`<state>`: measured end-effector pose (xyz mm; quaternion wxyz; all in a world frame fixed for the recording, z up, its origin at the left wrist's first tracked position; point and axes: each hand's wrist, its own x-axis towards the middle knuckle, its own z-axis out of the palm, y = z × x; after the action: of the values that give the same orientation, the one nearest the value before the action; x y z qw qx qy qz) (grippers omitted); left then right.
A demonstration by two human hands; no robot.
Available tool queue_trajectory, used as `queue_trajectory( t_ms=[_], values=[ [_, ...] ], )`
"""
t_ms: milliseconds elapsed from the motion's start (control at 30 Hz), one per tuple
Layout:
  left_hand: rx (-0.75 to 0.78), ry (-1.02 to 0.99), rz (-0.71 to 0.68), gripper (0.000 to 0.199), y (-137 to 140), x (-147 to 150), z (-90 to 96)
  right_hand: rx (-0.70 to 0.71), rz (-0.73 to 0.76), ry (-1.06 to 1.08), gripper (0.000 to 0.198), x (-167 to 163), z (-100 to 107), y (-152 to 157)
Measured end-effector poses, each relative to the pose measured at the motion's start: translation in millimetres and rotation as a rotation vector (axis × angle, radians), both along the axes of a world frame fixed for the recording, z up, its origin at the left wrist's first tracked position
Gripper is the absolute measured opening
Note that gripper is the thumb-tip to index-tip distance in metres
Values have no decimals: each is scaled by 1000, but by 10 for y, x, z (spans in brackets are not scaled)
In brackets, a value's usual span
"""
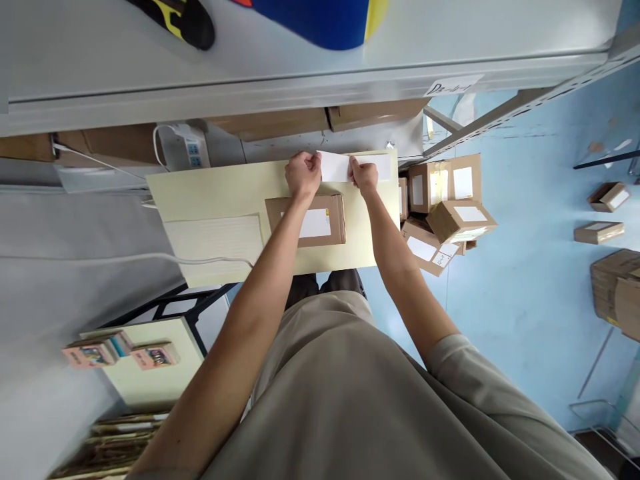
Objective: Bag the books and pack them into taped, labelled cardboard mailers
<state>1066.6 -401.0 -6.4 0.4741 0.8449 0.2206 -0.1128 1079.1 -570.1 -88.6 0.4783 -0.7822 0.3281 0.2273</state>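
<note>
Beyond the box, your left hand and right hand pinch the paper; likely light and easily creased, best held by its edges.

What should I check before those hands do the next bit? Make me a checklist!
1. Left hand gripping the white paper: ok, at its left end.
2. Right hand on the paper too: ok, at its right end.
3. Cardboard box resting on the table: ok.
4. White label on that box: ok.
5. Words on the paper readable: cannot tell.
6. Piled boxes beside the table stacked straight: not ok, crooked.
</note>
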Motion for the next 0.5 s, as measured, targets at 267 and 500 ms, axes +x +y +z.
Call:
queue_trajectory(
  t_ms=[267, 500],
  values=[
    [90, 35, -7, 25, 39, 3, -89, -21, -2, 28, 66, 68, -55, -16],
    [99, 8, -25, 28, -13, -54, 9, -53, 23, 25, 65, 76, -27, -10]
  ],
)
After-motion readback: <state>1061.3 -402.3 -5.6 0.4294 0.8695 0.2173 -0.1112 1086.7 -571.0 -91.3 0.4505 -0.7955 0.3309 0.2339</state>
